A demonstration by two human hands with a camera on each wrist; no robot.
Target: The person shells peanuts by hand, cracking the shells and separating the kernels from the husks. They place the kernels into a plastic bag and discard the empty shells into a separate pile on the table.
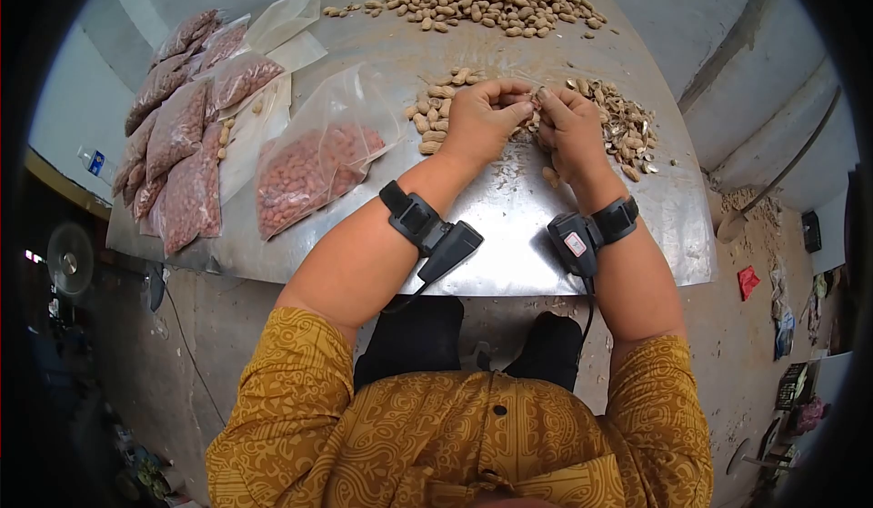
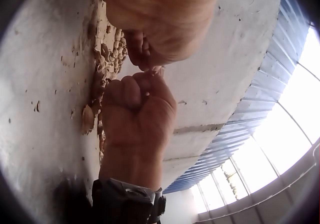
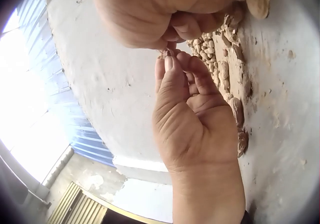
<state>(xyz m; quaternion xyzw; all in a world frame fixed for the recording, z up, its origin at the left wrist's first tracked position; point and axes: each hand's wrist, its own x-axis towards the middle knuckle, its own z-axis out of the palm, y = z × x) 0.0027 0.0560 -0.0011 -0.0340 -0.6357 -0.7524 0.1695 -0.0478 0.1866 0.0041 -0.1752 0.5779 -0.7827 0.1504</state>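
While your left hand and right hand meet above the table, the fingertips of both pinch one peanut. It is held between the small heap of nuts on the left and the shells on the right. You seem to be at the cracking of the shell. The next move, I judge, needs a firm press of both thumbs, keeping the kernel from falling.
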